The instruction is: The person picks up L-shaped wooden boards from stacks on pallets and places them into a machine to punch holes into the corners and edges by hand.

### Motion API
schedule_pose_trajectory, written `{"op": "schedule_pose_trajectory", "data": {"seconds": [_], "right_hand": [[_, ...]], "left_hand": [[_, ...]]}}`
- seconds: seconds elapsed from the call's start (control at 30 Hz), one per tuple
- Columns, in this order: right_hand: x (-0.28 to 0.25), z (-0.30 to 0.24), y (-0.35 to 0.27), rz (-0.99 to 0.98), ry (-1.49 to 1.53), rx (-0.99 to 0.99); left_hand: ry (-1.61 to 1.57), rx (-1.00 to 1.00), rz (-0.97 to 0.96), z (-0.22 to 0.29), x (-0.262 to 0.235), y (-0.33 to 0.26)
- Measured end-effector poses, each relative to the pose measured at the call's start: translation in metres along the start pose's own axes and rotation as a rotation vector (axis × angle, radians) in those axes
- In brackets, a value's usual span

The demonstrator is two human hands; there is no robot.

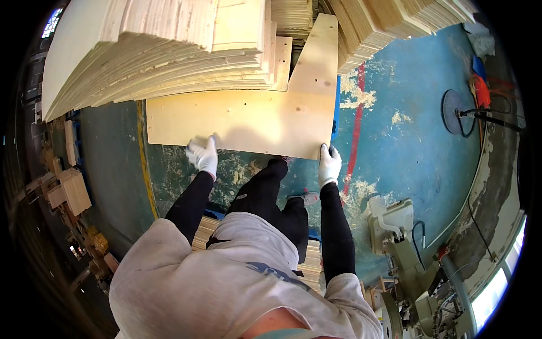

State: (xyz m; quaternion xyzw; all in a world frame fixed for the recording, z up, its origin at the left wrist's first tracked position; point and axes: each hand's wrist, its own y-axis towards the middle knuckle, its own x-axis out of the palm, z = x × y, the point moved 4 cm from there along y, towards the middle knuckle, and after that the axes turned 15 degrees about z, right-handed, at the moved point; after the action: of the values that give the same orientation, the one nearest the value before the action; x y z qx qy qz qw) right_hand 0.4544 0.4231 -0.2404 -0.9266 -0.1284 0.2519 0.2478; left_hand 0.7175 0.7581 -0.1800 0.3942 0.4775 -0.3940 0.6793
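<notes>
A large L-shaped pale wooden board (259, 121) with knots lies in front of me, its long near edge facing my body and one arm tapering away at the right. My right hand (329, 165), in a white glove, grips the board's near right corner. Also gloved in white, my left hand (203, 156) is by the near edge, left of the middle. Its thumb stands apart from the other fingers, slightly blurred, and nothing shows in it. Whether it touches the edge, I cannot tell.
A tall stack of wooden boards (186, 62) rises beyond the board, with another stack (384, 28) at the far right. More boards (310, 265) lie behind my legs. A green-grey machine (395, 226) stands at right, and a round dark disc (451, 113) farther off. Shavings litter the floor.
</notes>
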Motion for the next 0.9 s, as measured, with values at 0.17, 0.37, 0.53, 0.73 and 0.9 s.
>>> {"op": "schedule_pose_trajectory", "data": {"seconds": [0.17, 0.37, 0.53, 0.73, 0.9], "right_hand": [[-0.026, -0.007, -0.028, 0.189, -0.088, -0.137], [-0.011, 0.013, -0.062, 0.018, -0.007, -0.091], [-0.03, 0.003, -0.067, -0.108, 0.123, -0.082], [-0.211, -0.025, -0.117, -0.248, 0.469, 0.047], [-0.375, 0.018, -0.183, 0.105, 0.94, 0.283]], "left_hand": [[-0.827, -0.935, -0.708, -0.059, 0.06, -0.012], [-1.07, -1.053, -0.675, -0.059, 0.071, -0.022], [-1.116, -0.933, -0.788, -0.068, 0.026, -0.03], [-1.138, -1.185, -1.12, -0.112, -0.109, -0.173], [-0.831, -0.986, -1.522, -0.059, -0.205, -0.256]]}}
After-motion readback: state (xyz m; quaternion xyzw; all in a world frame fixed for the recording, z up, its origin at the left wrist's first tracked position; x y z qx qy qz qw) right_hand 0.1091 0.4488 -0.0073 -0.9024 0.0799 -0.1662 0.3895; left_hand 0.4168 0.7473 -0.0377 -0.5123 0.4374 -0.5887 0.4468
